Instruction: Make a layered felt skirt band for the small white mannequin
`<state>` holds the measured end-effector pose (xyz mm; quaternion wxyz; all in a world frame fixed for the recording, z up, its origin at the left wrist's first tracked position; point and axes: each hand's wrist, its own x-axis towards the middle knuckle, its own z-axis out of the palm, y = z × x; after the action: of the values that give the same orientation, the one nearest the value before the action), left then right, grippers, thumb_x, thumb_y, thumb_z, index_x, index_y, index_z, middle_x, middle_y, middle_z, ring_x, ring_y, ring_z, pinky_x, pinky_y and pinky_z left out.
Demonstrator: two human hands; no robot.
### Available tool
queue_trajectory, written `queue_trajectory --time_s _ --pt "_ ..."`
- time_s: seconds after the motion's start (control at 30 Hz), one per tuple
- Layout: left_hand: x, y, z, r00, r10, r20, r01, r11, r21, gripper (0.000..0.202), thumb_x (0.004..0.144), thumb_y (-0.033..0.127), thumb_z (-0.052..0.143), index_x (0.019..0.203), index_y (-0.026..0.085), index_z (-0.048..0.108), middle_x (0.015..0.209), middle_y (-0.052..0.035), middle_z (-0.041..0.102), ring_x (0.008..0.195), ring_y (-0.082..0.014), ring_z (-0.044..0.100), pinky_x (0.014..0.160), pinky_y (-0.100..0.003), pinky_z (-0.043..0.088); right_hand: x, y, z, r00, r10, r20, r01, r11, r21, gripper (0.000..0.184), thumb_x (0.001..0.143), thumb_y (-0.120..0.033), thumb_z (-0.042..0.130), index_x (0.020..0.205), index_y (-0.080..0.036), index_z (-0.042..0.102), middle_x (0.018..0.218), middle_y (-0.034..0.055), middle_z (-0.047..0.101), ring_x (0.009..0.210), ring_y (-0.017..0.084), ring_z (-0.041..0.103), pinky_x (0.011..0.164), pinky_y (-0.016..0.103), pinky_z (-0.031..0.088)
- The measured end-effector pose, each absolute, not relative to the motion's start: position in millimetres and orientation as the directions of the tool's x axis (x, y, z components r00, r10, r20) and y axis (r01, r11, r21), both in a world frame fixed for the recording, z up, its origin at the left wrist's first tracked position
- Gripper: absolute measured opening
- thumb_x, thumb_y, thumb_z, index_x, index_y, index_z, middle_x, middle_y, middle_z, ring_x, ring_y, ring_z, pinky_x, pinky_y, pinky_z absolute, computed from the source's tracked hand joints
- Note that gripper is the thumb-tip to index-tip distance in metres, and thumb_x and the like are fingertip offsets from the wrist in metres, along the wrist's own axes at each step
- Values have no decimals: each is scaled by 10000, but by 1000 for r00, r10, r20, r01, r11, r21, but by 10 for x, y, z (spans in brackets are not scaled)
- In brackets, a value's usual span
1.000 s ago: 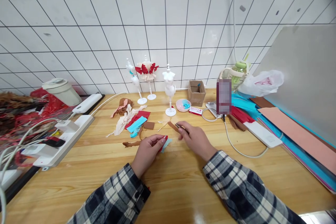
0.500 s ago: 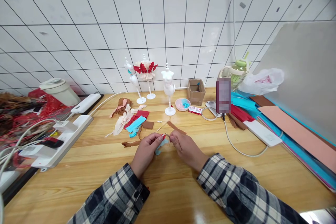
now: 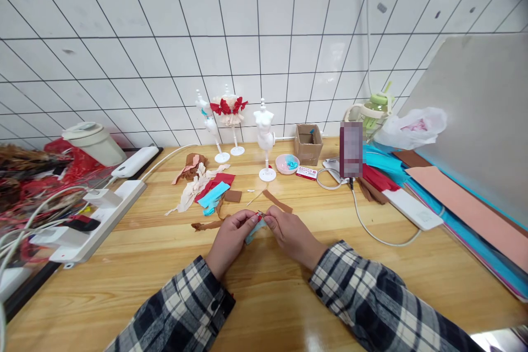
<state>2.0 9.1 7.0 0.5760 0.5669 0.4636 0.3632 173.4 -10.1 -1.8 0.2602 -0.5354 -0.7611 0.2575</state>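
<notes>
Over the desk (image 3: 268,302), the left hand (image 3: 231,237) pinches a small red and light-blue piece (image 3: 254,231) whose shape is hard to make out behind the fingers. The right hand (image 3: 293,234) grips a thin tool (image 3: 263,214), mostly hidden, its tip at the piece. The phone (image 3: 351,148) has a pixelated screen; the bottom edge cuts off both plaid sleeves (image 3: 181,300).

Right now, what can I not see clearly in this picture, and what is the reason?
In the head view:
Thin tool: too small, mostly covered by the right hand.
Red scrap: partly covered by the left hand.
Phone screen: blurred into squares.
Left sleeve: cut off by the bottom edge.
</notes>
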Motion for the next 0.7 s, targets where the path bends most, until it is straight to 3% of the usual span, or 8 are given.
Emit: queue_trajectory --time_s 0.7 --pt "22 79 80 299 947 -118 156 73 985 289 762 452 639 757 165 677 686 5 620 556 -114 473 524 -224 365 1727 -108 0 -288 949 124 711 299 -637 337 989 -427 235 829 -208 435 707 8 554 619 143 488 558 246 286"
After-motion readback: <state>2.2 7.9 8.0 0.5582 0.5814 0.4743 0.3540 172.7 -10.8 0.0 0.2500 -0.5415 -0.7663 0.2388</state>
